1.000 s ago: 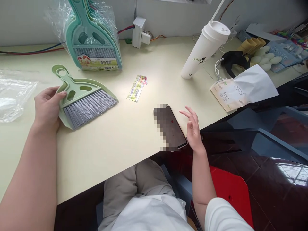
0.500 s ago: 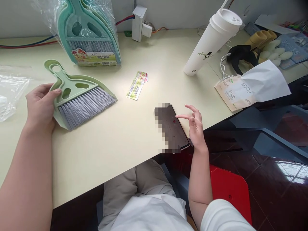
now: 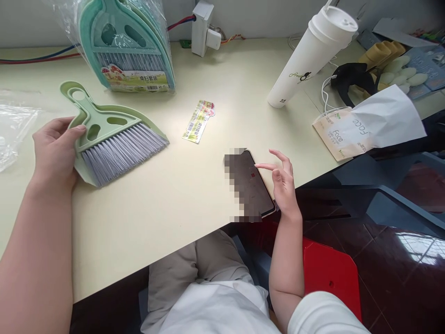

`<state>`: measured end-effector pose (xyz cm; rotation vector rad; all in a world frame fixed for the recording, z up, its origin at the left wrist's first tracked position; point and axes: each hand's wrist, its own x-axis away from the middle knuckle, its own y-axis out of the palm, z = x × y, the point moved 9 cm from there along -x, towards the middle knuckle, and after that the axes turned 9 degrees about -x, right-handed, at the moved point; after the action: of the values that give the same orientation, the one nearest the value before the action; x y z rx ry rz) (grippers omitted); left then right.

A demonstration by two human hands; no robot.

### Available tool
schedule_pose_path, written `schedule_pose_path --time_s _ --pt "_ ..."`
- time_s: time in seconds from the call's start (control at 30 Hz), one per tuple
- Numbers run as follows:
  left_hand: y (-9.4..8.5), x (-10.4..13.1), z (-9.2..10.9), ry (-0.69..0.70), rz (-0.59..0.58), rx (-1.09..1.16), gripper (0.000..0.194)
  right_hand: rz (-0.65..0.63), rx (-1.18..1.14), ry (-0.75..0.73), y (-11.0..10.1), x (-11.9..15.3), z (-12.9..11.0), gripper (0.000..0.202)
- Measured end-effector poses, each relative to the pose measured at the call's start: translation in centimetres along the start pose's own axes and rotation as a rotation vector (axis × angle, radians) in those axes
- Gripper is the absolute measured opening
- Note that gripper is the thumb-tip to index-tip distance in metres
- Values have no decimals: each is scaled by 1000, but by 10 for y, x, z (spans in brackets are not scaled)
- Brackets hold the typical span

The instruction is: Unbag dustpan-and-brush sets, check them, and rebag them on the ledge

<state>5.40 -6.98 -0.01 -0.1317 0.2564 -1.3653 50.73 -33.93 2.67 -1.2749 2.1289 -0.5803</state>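
Note:
At the left, my left hand [image 3: 57, 150] grips the edge of a green dustpan [image 3: 74, 160], thumb on top. A green brush [image 3: 120, 150] with grey bristles lies nested in it. My right hand [image 3: 283, 185] is over the right edge of a phone [image 3: 259, 188], its index finger stretched to the dark screen and the other fingers apart. Part of the phone is hidden by blurred blocks. A colourful label card [image 3: 199, 121] lies flat between the dustpan and the phone.
Wrapped teal dustpan sets [image 3: 130, 46] stand at the back left, beside a white socket box [image 3: 202, 30]. A tall white cup [image 3: 309, 60], a tissue pack [image 3: 344, 134] and a black object [image 3: 352, 81] are at the right. Clear plastic [image 3: 15, 130] lies far left.
The view has shifted slightly. My left hand still holds the dustpan, and my right index finger remains at the phone screen, with little other movement.

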Motion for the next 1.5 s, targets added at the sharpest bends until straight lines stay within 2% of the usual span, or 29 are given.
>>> schedule_pose_path --time_s 0.4,0.57,0.77,1.0,1.23,1.5 --pt "0 0 1 -1 4 -79 31 26 -14 32 0 -2 1 51" --pt "1 1 3 10 -1 -46 32 1 -45 8 1 -1 -2 51" --pt "1 1 3 0 6 -34 32 -111 -173 -38 5 7 -19 63" --pt "3 1 3 12 -2 -90 30 -255 -135 -49 20 9 -26 76" --pt "1 1 3 2 9 -25 30 -209 -155 -24 20 8 -19 89" --pt "1 -1 1 12 11 -35 31 -292 -120 -65 24 6 -24 83"
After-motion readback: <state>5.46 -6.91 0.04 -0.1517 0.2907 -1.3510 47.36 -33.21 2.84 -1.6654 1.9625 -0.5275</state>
